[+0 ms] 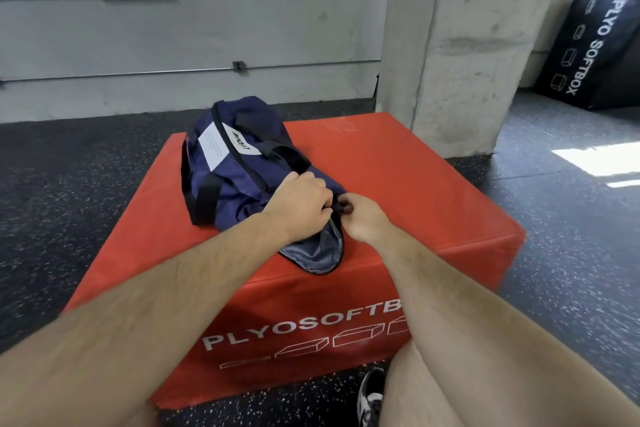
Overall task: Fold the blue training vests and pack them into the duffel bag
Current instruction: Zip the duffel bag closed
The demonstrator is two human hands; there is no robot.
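Observation:
A navy duffel bag (228,163) with black straps and a white label lies on a red soft plyo box (398,184). Its near end gapes a little and shows grey lining (315,250). My left hand (301,204) grips the bag's fabric beside the zip near that end. My right hand (362,217) pinches a small dark zip pull (343,207) right next to it. The two hands almost touch. No blue vests are visible; the inside of the bag is mostly hidden.
The red box stands on dark speckled rubber floor (69,184). A concrete pillar (460,62) rises just behind its right corner. A black plyo box (599,45) leans at the far right. My knee and shoe (372,395) are at the box's near side.

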